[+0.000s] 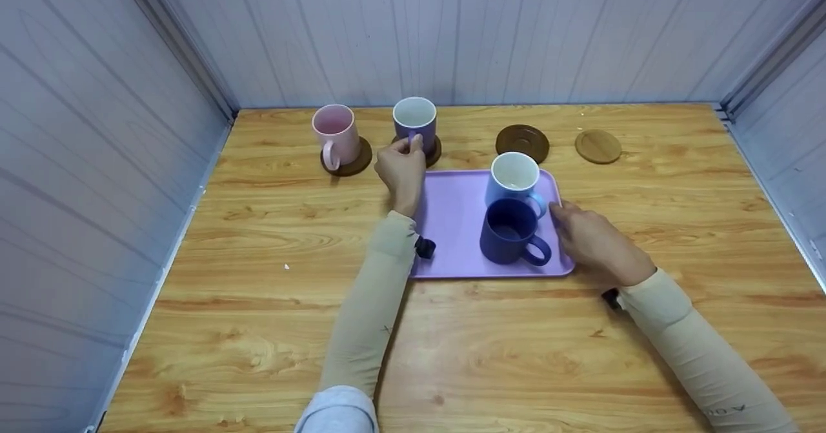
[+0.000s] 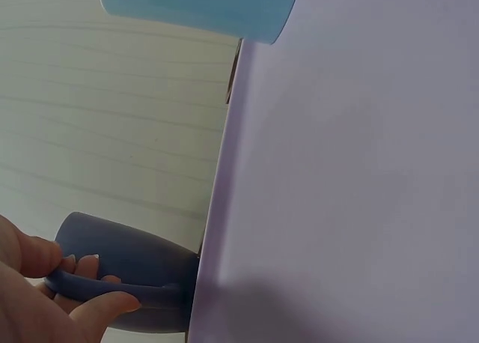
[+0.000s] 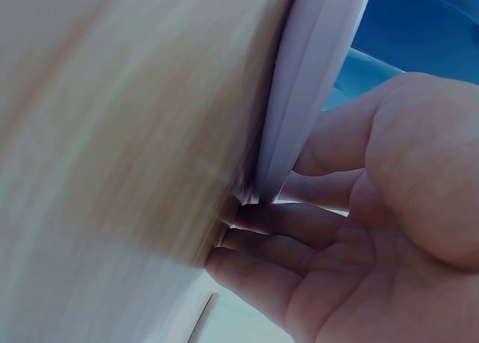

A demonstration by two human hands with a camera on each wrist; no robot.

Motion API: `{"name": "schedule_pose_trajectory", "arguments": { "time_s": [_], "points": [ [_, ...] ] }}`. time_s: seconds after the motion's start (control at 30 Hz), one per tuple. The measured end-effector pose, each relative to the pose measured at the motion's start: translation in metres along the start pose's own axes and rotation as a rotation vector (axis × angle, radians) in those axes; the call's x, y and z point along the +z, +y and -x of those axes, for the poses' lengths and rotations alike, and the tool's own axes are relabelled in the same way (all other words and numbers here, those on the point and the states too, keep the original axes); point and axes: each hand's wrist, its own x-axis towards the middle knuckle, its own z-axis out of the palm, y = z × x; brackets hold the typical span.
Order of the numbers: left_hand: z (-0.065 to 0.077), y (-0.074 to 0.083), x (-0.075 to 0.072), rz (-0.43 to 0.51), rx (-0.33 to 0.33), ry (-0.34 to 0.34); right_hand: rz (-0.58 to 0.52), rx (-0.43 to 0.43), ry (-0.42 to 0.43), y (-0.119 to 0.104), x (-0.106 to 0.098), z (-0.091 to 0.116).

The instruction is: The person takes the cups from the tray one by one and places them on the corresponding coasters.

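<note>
My left hand (image 1: 402,170) pinches the handle of a purple mug with a white inside (image 1: 423,118). That mug stands on a dark brown coaster (image 1: 435,151) just behind the lilac tray (image 1: 452,213); the left wrist view shows thumb and fingers about its handle (image 2: 112,289). At the tray's right rim my right hand (image 1: 597,239) grips the edge, thumb on the upper side and fingertips low by the tabletop in the right wrist view. On the tray's right half stand a light blue mug (image 1: 500,191) and, in front of it, a dark blue mug (image 1: 500,242).
A pink mug (image 1: 346,142) sits on a brown coaster (image 1: 361,163) at the back left. Behind the tray lie a dark round coaster (image 1: 523,141) and a lighter wooden one (image 1: 599,146). Pale panels (image 1: 426,33) wall the wooden table (image 1: 258,317) at back and sides.
</note>
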Motion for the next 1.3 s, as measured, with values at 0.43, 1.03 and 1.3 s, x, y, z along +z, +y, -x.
{"name": "schedule_pose_trajectory", "arguments": {
  "time_s": [0.43,1.03,1.3],
  "points": [
    [0.000,0.000,0.000,-0.013,0.028,-0.023,0.008,-0.019,0.043,0.001,0.001,0.001],
    [-0.007,0.003,-0.020,-0.110,0.016,-0.127,-0.003,-0.034,0.042,0.002,0.003,0.000],
    [-0.011,0.028,-0.044,-0.083,0.029,-0.070,0.012,-0.074,0.094,0.001,0.003,0.001]
  ]
}}
